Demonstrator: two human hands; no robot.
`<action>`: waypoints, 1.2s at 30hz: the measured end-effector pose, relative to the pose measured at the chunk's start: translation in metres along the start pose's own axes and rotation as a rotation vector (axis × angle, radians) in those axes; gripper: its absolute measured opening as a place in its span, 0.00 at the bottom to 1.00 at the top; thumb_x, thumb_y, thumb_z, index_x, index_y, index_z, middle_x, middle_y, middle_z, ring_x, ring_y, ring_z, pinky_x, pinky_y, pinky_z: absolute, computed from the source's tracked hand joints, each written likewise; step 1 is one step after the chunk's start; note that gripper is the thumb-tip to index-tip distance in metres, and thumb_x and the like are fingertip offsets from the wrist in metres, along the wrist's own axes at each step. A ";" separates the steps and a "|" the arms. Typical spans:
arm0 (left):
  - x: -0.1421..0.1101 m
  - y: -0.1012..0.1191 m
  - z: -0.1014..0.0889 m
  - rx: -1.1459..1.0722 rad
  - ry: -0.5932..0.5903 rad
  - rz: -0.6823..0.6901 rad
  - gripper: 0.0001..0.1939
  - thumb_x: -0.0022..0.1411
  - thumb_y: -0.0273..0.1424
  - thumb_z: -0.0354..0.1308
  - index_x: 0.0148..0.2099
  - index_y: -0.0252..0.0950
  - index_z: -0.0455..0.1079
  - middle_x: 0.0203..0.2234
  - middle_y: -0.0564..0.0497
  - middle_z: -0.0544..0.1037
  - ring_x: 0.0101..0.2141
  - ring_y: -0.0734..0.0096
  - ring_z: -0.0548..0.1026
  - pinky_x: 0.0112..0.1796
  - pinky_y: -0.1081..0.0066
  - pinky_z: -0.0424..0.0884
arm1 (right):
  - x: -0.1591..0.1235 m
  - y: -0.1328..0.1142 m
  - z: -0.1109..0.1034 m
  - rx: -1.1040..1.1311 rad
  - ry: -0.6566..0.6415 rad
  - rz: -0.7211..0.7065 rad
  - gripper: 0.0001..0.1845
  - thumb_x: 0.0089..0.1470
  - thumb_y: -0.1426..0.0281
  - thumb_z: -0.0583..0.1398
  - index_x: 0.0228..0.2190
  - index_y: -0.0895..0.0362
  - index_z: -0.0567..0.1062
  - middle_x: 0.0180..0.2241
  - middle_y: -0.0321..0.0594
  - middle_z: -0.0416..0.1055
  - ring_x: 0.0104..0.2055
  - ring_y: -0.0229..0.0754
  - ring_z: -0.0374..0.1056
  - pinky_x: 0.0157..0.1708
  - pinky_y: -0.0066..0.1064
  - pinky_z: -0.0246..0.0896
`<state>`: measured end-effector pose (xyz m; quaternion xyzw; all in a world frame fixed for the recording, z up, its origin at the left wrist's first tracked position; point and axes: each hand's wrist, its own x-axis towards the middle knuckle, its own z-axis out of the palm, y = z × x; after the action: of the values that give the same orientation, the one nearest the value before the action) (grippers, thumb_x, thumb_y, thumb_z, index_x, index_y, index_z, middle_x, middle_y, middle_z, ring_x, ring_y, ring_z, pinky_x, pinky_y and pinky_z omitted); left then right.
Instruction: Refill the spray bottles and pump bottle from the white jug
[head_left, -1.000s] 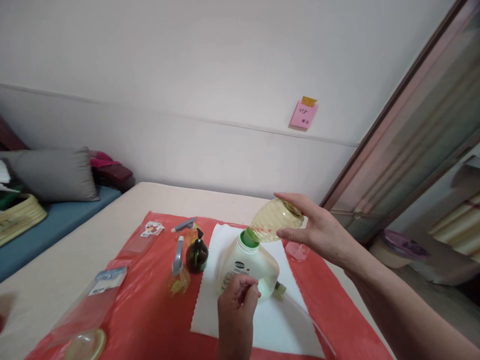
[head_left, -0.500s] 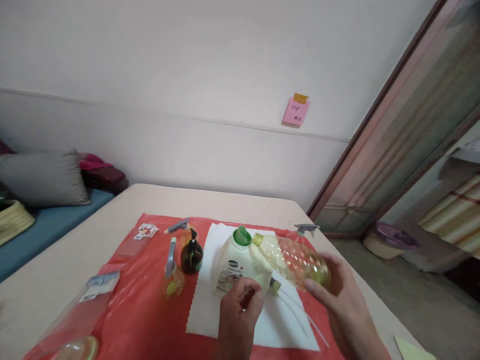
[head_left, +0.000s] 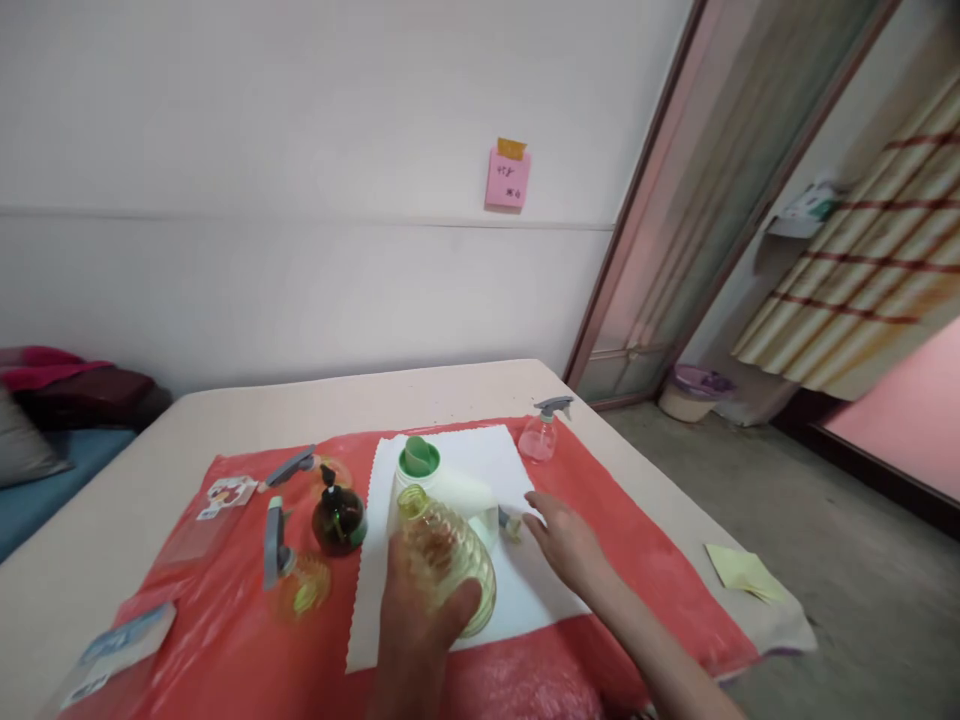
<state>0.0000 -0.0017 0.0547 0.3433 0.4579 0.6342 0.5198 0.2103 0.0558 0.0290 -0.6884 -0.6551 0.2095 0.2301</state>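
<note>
My left hand (head_left: 416, 600) is wrapped round a clear yellow-green textured bottle (head_left: 450, 555), which is tilted with its uncapped neck toward the upper left. Behind it stands a white detergent jug (head_left: 461, 490) with a green spout (head_left: 418, 457), partly hidden by the bottle. My right hand (head_left: 562, 535) is open, fingers stretched out, beside a small grey and yellowish sprayer head (head_left: 511, 524) on the white cloth (head_left: 480, 445). I cannot tell whether the fingertips touch it.
Left of the cloth are a dark green pump bottle (head_left: 339, 520), a yellow spray bottle (head_left: 300, 585) and another sprayer (head_left: 300, 465). A pink-filled spray bottle (head_left: 538, 437) stands at the back right. Red plastic sheeting (head_left: 622, 560) covers the table, with yellow notes (head_left: 742, 572) near its right edge.
The bottle has passed from my right hand to my left and moved away from the jug's spout. My right hand has opened and moved toward the sprayer head. The view has turned right.
</note>
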 end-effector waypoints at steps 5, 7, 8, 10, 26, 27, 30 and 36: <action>-0.004 -0.004 0.004 0.149 -0.049 -0.016 0.43 0.38 0.39 0.73 0.57 0.39 0.66 0.45 0.43 0.80 0.47 0.50 0.78 0.45 0.62 0.73 | 0.040 0.007 0.031 0.003 -0.115 0.027 0.08 0.43 0.76 0.62 0.29 0.57 0.77 0.34 0.51 0.80 0.41 0.55 0.76 0.42 0.40 0.65; -0.007 -0.003 0.006 0.182 -0.095 -0.015 0.40 0.38 0.40 0.72 0.55 0.39 0.67 0.44 0.43 0.80 0.45 0.51 0.78 0.44 0.63 0.74 | 0.040 0.009 0.028 0.048 -0.056 0.052 0.05 0.47 0.75 0.61 0.29 0.57 0.76 0.33 0.50 0.79 0.39 0.53 0.75 0.41 0.40 0.65; -0.008 -0.003 0.007 0.198 -0.126 -0.020 0.39 0.39 0.40 0.72 0.55 0.39 0.67 0.43 0.44 0.80 0.44 0.52 0.78 0.43 0.64 0.74 | 0.037 0.011 0.020 0.076 -0.005 0.064 0.06 0.50 0.73 0.59 0.32 0.57 0.76 0.34 0.50 0.79 0.39 0.52 0.75 0.42 0.41 0.66; -0.011 -0.004 0.011 0.265 -0.170 -0.043 0.38 0.39 0.38 0.70 0.55 0.39 0.67 0.41 0.45 0.80 0.40 0.55 0.79 0.40 0.65 0.74 | 0.027 0.011 -0.007 0.158 0.129 0.072 0.13 0.59 0.67 0.54 0.43 0.57 0.74 0.41 0.49 0.78 0.43 0.49 0.74 0.45 0.41 0.67; -0.016 -0.034 0.012 0.942 -0.362 0.095 0.39 0.47 0.29 0.59 0.63 0.36 0.59 0.55 0.39 0.74 0.56 0.50 0.73 0.56 0.56 0.69 | -0.023 -0.092 -0.107 1.318 0.704 -0.276 0.15 0.49 0.69 0.70 0.41 0.51 0.80 0.40 0.37 0.78 0.42 0.43 0.76 0.48 0.44 0.74; -0.017 -0.035 0.013 0.931 -0.347 0.122 0.38 0.47 0.29 0.59 0.63 0.36 0.59 0.55 0.39 0.75 0.55 0.50 0.74 0.55 0.56 0.70 | -0.025 -0.092 -0.100 1.311 0.673 -0.278 0.15 0.50 0.68 0.70 0.42 0.50 0.80 0.41 0.37 0.78 0.42 0.42 0.76 0.48 0.44 0.73; -0.021 -0.039 0.014 0.885 -0.258 0.236 0.38 0.47 0.28 0.59 0.62 0.38 0.60 0.52 0.42 0.77 0.51 0.52 0.77 0.50 0.56 0.74 | -0.037 -0.088 -0.070 1.277 0.561 -0.230 0.14 0.53 0.66 0.69 0.43 0.48 0.80 0.42 0.37 0.79 0.44 0.42 0.76 0.50 0.43 0.71; -0.016 -0.043 0.004 0.852 -0.203 0.518 0.38 0.44 0.27 0.63 0.60 0.41 0.61 0.46 0.46 0.79 0.43 0.56 0.80 0.42 0.58 0.80 | -0.066 -0.068 -0.020 1.179 0.199 -0.126 0.19 0.51 0.62 0.70 0.46 0.49 0.79 0.45 0.42 0.80 0.48 0.48 0.76 0.49 0.39 0.71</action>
<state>0.0216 -0.0147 0.0163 0.6871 0.5228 0.4627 0.2011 0.1635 -0.0090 0.0841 -0.4208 -0.4434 0.4579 0.6455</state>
